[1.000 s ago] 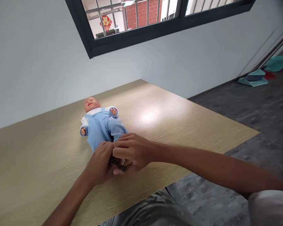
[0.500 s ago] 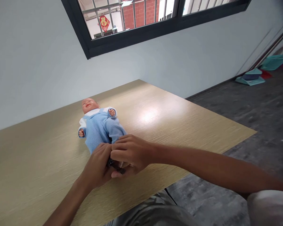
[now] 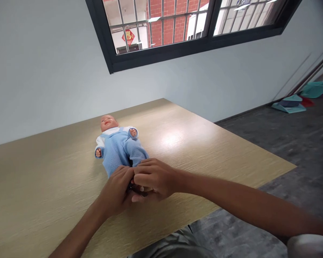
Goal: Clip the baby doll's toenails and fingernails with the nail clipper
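Note:
A baby doll (image 3: pixel 121 143) in light-blue overalls and a white top lies on its back, its head towards the wall. At its feet, my left hand (image 3: pixel 120 186) and my right hand (image 3: pixel 156 179) are pressed together, their fingers curled. A small dark strap-like item (image 3: pixel 138 190) shows between them, mostly covered by my fingers. Both hands appear closed on it, and the ends of the doll's legs are hidden behind them.
The doll lies on a wood-grain table (image 3: pixel 193 150) set against a pale wall (image 3: pixel 56 71). Above is a dark-framed, barred window (image 3: pixel 161 55). Teal dustpans (image 3: pixel 290 104) stand on the dark floor at the far right. My legs (image 3: pixel 172 247) are below the near edge.
The whole view has shifted, so the doll and table appear slightly lower and further right. Both hands stay together at the doll's feet; less of the dark item shows now.

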`<state>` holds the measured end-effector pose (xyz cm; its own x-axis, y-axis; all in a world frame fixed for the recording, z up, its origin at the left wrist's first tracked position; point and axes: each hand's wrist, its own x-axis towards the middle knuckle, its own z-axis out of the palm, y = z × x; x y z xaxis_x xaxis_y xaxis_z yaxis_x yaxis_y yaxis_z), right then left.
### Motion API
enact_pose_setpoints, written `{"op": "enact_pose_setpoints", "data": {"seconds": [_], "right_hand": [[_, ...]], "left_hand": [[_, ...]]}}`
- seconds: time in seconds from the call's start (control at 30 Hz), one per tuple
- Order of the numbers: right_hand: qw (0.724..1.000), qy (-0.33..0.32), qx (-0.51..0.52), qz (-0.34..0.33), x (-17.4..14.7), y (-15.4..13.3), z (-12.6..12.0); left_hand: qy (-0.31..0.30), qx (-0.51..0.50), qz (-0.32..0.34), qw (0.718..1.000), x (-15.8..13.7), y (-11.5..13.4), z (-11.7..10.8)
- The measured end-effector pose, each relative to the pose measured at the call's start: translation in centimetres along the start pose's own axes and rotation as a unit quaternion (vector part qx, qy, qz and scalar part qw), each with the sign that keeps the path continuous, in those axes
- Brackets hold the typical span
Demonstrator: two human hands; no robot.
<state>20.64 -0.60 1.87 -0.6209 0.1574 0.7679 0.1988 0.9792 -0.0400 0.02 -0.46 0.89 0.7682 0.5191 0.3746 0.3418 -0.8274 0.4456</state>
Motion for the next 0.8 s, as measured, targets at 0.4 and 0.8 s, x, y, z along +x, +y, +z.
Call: {"op": "enact_pose_setpoints", "data": {"seconds": [0.4,0.8], "right_hand": [[1.0,0.019,0.001,-0.006,0.07,0.0,0.21],[1.0,0.005,-0.013,-0.005,-0.25,0.28,0.61]], "left_hand": [[0.001,-0.006,0.005,1.0,-0.19,-0.16,0.03],[0.002,-0.012,0.01,1.0,0.01,0.25,-0.07]]}}
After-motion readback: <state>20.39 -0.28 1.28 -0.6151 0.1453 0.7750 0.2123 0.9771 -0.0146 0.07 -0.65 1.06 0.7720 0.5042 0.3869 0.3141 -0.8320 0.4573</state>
